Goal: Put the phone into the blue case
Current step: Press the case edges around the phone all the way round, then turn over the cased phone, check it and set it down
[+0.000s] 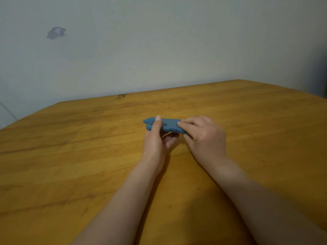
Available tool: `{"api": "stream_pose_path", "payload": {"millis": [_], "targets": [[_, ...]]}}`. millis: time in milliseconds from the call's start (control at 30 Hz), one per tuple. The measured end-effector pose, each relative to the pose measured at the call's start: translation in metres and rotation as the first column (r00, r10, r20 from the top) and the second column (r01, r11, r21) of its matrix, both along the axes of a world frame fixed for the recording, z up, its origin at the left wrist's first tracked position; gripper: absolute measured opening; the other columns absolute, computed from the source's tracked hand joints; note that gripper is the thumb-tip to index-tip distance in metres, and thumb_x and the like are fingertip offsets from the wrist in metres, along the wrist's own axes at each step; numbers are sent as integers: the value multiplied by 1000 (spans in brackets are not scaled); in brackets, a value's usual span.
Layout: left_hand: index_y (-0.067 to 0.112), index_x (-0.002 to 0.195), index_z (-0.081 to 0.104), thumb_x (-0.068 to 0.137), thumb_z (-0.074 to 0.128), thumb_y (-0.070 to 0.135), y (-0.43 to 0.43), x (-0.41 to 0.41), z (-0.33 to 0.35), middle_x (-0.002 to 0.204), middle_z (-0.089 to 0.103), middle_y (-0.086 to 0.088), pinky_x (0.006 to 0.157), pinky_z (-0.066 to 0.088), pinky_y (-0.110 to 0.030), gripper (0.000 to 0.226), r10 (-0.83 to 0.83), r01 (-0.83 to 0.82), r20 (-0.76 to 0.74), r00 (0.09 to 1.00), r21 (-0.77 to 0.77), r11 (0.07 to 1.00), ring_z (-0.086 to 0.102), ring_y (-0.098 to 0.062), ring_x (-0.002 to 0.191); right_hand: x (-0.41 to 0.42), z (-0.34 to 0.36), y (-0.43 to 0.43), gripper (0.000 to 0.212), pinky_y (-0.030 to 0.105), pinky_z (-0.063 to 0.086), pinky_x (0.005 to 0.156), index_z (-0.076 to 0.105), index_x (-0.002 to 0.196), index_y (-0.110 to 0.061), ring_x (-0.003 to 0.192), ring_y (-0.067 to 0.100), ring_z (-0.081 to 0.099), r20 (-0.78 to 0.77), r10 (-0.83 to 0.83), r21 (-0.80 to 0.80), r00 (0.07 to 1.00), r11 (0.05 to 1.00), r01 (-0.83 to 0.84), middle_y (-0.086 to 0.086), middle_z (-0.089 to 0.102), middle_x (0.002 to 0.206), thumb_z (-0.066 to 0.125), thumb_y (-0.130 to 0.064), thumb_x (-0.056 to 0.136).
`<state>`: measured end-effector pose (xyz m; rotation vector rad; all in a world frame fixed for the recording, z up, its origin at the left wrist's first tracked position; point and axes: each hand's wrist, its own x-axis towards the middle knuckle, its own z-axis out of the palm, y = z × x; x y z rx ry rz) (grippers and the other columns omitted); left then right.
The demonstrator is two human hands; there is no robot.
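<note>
A: From the head view, both your hands are on the blue case, held just above the counter, around its middle and nearer the far edge than the near one.

B: How does each grip stand?

A: Your left hand is clamped on the left part of the case, thumb over the top and fingers curled beneath. Your right hand is clamped on the right end, fingertips pressing along the upper face.

B: And the phone?

A: I can't make it out. You see the case's outer side, with a small cutout on the edge facing you. The phone may be inside already or partly seated; the case hides it.

B: So what does the step want?

A: My judgement: you're seating the phone. Keep the left grip steady as the anchor and let the right work one corner at a time, rolling the lip over the edge instead of squeezing the whole thing. The left end of the case looks bent up a little, so check that corner. Press with flat pads, not nails, and turn the open side toward you to confirm every corner has closed
</note>
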<state>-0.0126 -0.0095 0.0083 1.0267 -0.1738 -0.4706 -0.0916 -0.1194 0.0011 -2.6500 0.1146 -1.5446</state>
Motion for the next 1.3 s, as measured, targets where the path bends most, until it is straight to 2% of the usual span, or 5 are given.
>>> {"api": "stream_pose_path", "payload": {"millis": [333,600,767,1000,1300], "targets": [[6,103,62,101,48,33,13,15,-6,72,77,-6,57,61,-33,31,145,-140,-53,988,82,987,75,-21,69,7,-1,4,39,24,48,80,74,97,-25,96,8,62,-172,289,449,942,874,-186,-9,71,102,53,-57,89],[12,95,66,97,56,36,15,17,-6,56,71,6,36,46,-18,27,132,-125,-22,991,204,971,66,-7,47,13,-4,-14,36,41,56,83,76,94,-13,92,27,73,32,591,999,806,-8,-33,8,78,95,64,-47,89],[14,96,69,97,52,43,15,18,-9,76,78,-1,64,59,-34,34,32,-36,18,999,250,968,74,-15,67,14,-8,-21,45,35,60,67,79,66,-18,79,24,75,190,659,967,728,-253,-23,10,77,85,61,-57,81],[14,93,72,96,47,52,8,8,-7,78,78,-7,59,57,-32,46,-101,76,56,993,336,939,74,-21,67,18,-8,-12,44,50,53,92,66,119,-13,102,33,69,195,591,956,783,-292,-18,18,72,113,51,-47,96],[13,82,71,94,40,63,7,1,0,63,74,-8,42,53,-26,59,-41,72,-107,993,311,948,70,-21,50,21,-8,7,39,33,59,66,76,88,-19,79,22,75,34,481,999,876,-48,-13,5,79,85,53,-49,94]]}}
